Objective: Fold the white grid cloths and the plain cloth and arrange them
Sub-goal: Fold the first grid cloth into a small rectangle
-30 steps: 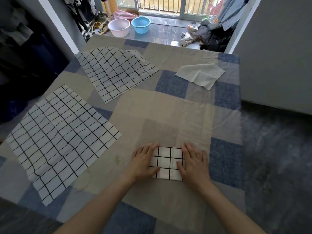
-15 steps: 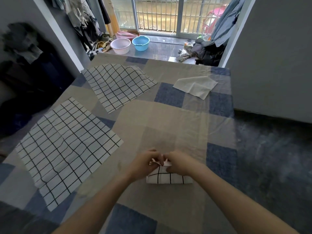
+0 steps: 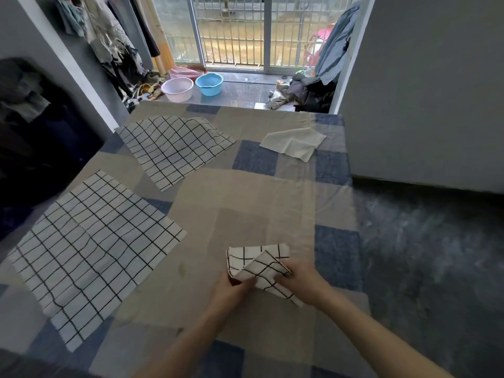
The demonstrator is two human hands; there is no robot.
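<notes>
A small folded white grid cloth [image 3: 253,260] lies near the front of the bed, with one flap lifted off it. My left hand [image 3: 231,291] pinches the flap's left corner and my right hand [image 3: 300,279] grips its right side. Two unfolded white grid cloths lie flat: a large one [image 3: 95,246] at the left and another [image 3: 174,148] further back. The plain cloth [image 3: 294,143] lies loosely folded at the far right of the bed.
The bed sheet [image 3: 245,203] is a beige and blue patchwork; its right edge drops to a dark floor [image 3: 425,255]. A pink basin [image 3: 177,89] and a blue basin [image 3: 209,83] stand beyond the bed's far end. Clothes hang at the left wall.
One second ago both hands pressed flat on the small grid cloth. Since then they have pinched it and lifted a flap up and toward me. The camera has tilted up.
</notes>
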